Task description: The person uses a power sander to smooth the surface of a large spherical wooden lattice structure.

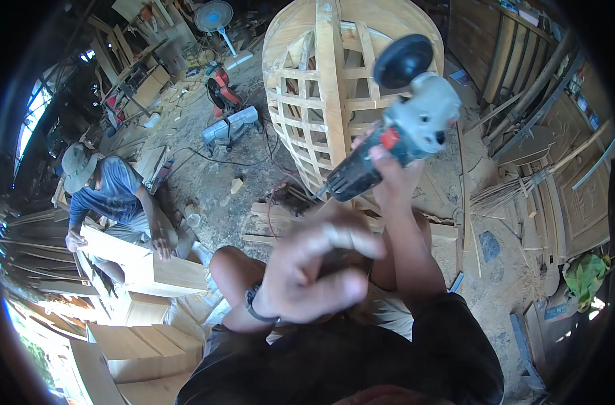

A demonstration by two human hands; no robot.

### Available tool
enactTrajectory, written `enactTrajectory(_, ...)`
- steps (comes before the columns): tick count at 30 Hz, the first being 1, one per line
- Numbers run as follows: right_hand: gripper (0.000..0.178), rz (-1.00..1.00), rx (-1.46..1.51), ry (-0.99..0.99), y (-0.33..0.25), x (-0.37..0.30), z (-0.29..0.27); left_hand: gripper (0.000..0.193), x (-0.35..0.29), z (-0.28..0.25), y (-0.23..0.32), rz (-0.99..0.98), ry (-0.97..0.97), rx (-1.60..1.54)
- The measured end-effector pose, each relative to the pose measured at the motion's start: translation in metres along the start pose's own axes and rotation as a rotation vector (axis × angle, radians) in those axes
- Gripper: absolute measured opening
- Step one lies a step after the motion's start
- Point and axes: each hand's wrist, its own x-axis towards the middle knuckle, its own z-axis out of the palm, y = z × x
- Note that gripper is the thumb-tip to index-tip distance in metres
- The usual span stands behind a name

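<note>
My right hand (390, 177) grips an angle grinder (395, 128) by its dark body and holds it up in front of me, its black round disc (403, 61) pointing up. My left hand (312, 266) is raised close to the camera and blurred, fingers curled, with a dark band on the wrist; nothing shows in it. Behind the grinder stands a tall rounded wooden lattice frame (321, 88). A cable runs from the grinder down toward the floor.
A person in a hat and blue shirt (108, 192) crouches at the left, hands on a light wooden box (155, 270). More wooden boxes (145, 351) lie at lower left. A red machine (221, 91), a fan (214, 17), planks and carved door panels (577, 182) surround the dirt floor.
</note>
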Motion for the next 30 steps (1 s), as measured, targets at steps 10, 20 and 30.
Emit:
enactTrajectory(10,0.073,0.106,0.571,0.155,0.014,0.03,-0.062,0.026,-0.025,0.057,0.026,0.061,-0.42,-0.93)
enactTrajectory(20,0.085,0.158,0.493,0.106,0.032,0.033,-0.061,0.026,0.021,0.048,0.055,0.018,0.099,-1.122)
enactTrajectory(30,0.079,0.089,0.294,0.191,0.034,0.024,-0.046,0.087,0.014,0.028,-0.007,0.138,-0.264,-1.116)
